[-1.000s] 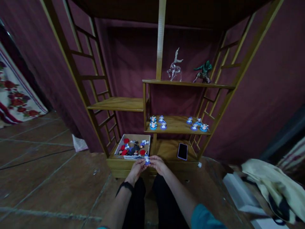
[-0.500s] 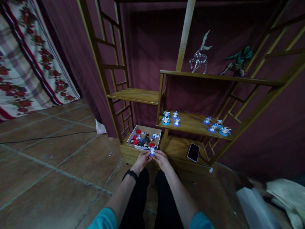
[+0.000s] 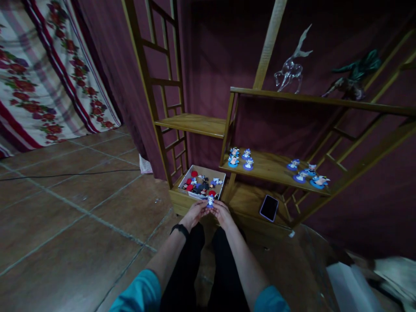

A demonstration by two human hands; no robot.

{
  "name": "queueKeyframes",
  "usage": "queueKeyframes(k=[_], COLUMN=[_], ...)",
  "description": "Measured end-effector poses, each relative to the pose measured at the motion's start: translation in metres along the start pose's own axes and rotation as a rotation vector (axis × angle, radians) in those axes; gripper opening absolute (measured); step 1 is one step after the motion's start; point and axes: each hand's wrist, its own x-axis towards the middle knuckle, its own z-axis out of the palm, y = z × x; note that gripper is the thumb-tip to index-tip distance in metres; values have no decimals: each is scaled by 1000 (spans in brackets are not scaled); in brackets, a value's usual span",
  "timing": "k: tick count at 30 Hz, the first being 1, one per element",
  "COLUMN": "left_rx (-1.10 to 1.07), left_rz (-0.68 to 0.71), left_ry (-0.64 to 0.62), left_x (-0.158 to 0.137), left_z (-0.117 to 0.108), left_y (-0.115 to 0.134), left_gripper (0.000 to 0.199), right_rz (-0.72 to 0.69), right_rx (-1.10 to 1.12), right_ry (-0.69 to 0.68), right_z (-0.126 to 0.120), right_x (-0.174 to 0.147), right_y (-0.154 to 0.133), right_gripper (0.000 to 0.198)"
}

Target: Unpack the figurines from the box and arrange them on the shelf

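A small purple-and-white figurine [image 3: 210, 201] stands upright between my fingertips, just in front of the box. My left hand [image 3: 196, 212] grips it from the left and my right hand [image 3: 222, 212] from the right, both with closed fingers. Right behind them sits an open white cardboard box [image 3: 191, 194] holding several red, black and white figurines. On the middle shelf [image 3: 273, 168], several similar figurines stand in two groups. One group with a purple figurine [image 3: 248, 164] is at the left end, the other with a blue-based figurine [image 3: 320, 181] at the right.
A phone [image 3: 269, 208] lies on the lowest shelf board. Higher up, a clear glass deer [image 3: 290, 71] and a dark green statue [image 3: 355, 78] stand on the upper shelf [image 3: 318, 99]. A black cable [image 3: 71, 175] crosses the tiled floor at left.
The camera view has shifted, so the shelf appears further right. Both hands still hold the figurine in front of the box. The figurines on the shelf have not moved.
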Motion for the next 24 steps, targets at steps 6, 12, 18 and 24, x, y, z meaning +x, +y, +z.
queueKeyframes(k=[6,12,18,24], left_rx=[-104,-113,-65,-12], left_rz=[12,24,24,34], left_ry=[-35,-61,-69,-105], left_x=[2,0,1,1], left_z=[6,12,12,9], left_y=[-6,-7,-10,-10], left_gripper=[15,24,25,28], right_rz=[-14,-23,1,17], right_rx=[27,44,8,-33], right_ry=[-22,-48,-51,-48], right_z=[-9,-13,-14,-12], right_x=[3,0,-4,-6], right_y=[-3,-5,-9,-11], right_gripper=[31,32,35,37])
